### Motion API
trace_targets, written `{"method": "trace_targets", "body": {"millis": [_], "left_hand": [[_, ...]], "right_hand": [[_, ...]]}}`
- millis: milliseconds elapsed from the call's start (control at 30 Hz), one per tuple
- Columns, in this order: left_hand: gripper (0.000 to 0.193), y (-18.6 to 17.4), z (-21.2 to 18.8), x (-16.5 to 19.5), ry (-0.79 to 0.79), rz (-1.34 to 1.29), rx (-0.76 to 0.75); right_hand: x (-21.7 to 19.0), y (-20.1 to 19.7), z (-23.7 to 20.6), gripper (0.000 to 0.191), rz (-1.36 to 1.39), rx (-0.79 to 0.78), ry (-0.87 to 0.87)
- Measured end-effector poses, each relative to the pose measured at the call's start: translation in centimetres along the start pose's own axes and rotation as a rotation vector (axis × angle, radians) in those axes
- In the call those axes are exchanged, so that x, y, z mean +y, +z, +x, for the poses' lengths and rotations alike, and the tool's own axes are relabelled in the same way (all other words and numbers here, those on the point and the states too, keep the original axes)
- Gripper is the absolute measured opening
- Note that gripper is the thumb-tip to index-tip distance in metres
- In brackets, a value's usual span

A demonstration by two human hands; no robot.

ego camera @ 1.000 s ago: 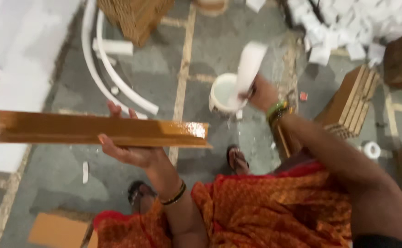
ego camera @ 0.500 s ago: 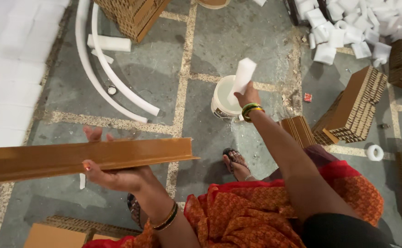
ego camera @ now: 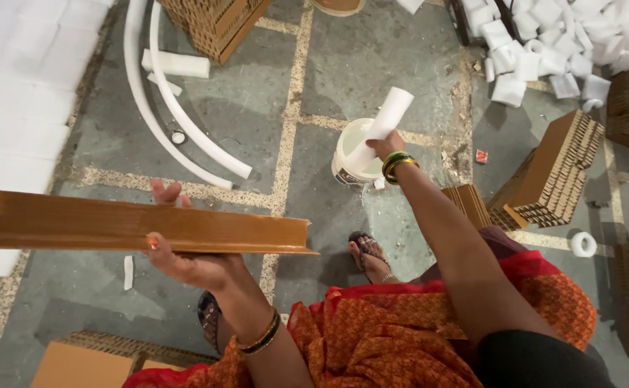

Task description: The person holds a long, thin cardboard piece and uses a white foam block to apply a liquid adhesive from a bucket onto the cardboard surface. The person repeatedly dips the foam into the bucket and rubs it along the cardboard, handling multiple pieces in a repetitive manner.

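A: Where does the brown cardboard corner strip (ego camera: 135,228) sit, taking the white bucket (ego camera: 354,154) as the mark?
B: Left of the bucket and nearer the person, held level above the floor. The left hand (ego camera: 185,251) grips it from below near its right end, thumb on the near face, fingers curled over the far edge.

A: And the other hand?
B: The right hand (ego camera: 386,147) is closed on a white foam roll (ego camera: 383,126) whose lower end dips into the bucket. The two hands are well apart.

A: How would the strip handle?
B: I judge it light and stiff, an angled profile with hard edges. Held near one end, the long left part could sag or swing; a grip nearer the middle would steady it.

A: Room to move?
B: Bare floor lies left of the bucket. Curved white foam tubes (ego camera: 178,136) are beyond that, cardboard stacks (ego camera: 551,172) right of the bucket, and a sandalled foot (ego camera: 368,255) just on its near side.
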State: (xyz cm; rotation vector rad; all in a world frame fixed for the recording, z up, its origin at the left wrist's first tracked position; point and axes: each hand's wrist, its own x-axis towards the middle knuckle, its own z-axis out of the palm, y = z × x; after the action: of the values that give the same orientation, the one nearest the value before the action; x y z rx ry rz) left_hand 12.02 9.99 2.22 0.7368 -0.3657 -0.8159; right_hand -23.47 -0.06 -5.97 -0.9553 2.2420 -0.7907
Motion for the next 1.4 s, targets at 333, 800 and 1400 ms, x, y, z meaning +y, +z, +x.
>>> {"method": "trace_targets", "body": {"millis": [333, 800, 1400], "left_hand": [[0.084, -0.1, 0.0, -0.6, 0.003, -0.095, -0.037], [0.053, 0.4, -0.9, -6.3, -0.581, -0.218, -0.576], [0.071, 6.4, -10.3, -6.8, -1.175, -0.633, -0.988]], "right_hand": [[-0.1, -0.5, 0.8, 0.023, 0.308, -0.412, 0.321], [-5.3, -4.2, -2.9, 0.026, 1.358, -0.748, -0.156], [-4.9, -14.3, -17.8, 0.03, 0.403, 0.043, -0.846]]}}
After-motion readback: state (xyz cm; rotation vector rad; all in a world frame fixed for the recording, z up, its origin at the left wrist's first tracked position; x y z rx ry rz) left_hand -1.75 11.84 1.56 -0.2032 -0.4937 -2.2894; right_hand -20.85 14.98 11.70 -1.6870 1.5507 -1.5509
